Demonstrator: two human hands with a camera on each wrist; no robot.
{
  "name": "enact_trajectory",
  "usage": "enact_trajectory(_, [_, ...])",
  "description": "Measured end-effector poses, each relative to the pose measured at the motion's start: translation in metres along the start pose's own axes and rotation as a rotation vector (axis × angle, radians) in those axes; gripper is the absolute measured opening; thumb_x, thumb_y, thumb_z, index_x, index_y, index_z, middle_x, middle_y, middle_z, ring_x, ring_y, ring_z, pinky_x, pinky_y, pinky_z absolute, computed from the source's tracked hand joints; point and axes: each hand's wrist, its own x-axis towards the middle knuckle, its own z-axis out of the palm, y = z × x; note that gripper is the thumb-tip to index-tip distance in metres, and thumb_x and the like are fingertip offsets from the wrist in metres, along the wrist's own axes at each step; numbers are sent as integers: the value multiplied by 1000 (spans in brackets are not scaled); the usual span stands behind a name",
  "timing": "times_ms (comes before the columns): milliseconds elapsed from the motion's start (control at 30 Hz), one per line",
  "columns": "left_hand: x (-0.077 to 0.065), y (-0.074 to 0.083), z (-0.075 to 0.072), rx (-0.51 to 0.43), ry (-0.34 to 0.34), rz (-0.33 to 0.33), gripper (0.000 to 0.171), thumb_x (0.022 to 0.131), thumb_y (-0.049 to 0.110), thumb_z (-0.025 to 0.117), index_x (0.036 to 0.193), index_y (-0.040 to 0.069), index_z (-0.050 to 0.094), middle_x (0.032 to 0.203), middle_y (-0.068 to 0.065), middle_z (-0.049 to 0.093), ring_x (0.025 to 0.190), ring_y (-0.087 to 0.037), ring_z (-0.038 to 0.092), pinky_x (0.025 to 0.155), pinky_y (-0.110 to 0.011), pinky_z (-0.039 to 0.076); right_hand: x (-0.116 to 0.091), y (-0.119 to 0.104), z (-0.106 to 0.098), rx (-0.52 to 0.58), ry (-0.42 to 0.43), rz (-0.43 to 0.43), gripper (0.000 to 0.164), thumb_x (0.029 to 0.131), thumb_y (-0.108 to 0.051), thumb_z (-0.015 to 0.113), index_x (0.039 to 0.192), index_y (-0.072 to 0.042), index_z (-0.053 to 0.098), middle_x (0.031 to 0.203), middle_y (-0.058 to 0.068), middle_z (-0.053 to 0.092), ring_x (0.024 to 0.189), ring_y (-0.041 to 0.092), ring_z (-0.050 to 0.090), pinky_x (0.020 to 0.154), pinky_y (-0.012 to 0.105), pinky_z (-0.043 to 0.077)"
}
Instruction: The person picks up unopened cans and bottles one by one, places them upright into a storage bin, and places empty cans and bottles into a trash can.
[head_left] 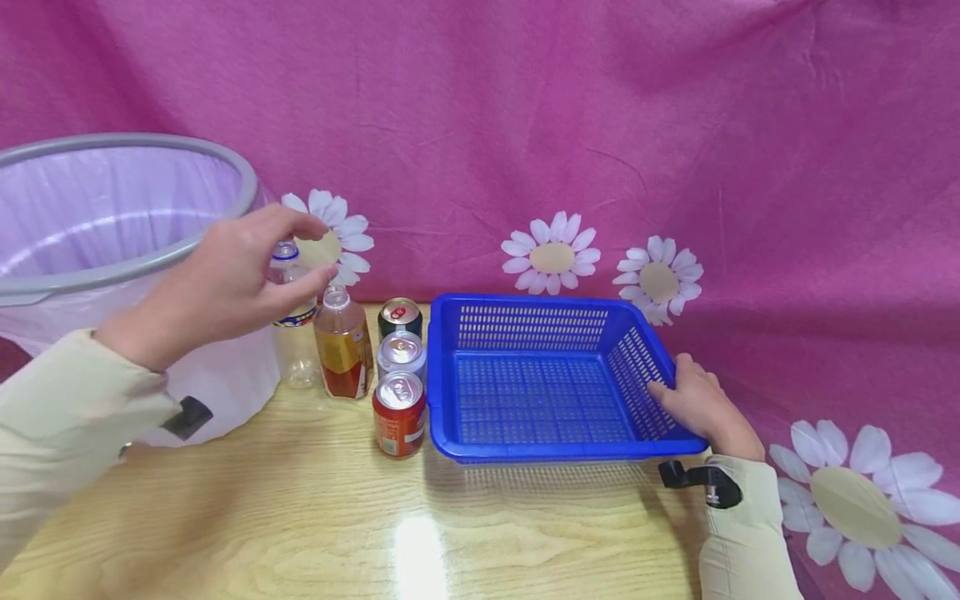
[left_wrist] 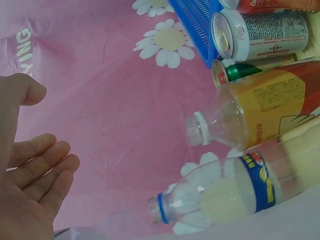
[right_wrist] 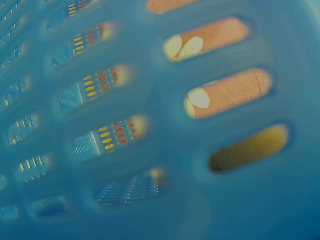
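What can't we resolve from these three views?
- Head view: inside of the lined bin, hidden by its rim.
- Head view: whether the left hand touches the clear bottle; the left wrist view shows a gap.
- Right wrist view: only blurred blue basket mesh; right hand unseen there.

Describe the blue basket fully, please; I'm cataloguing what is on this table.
The blue basket is a shallow, rectangular tray of what looks like plastic, with slotted walls, a perforated floor and a smooth rolled rim. It sits flat on the wooden table, with nothing visible inside. The right hand grips its right wall, fingers showing through the slots in the wrist view. The red can stands right beside its left edge; whether they touch is unclear.
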Motion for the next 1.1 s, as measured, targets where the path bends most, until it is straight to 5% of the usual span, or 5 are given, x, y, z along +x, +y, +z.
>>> enact_trajectory(633, [-16,-18,42,-141,-61,-241,51,89,31,66,131,7,51,130,-18,61,112,-35,62,94,-52,52,0,-6,0,15,-12,16,56,95,-37,52,123,9,38,105,26,54,95,41,56,78,51,50])
enact_trajectory(1100, [-24,-23,71,-159,-93,-365,60,90,36,63,136,3,45,131,-20,57,114,-37,58,96,-53,49,-1,-1,2,6,-3,11,56,94,-37,52,123,8,38,105,25,54,95,41,56,78,52,50])
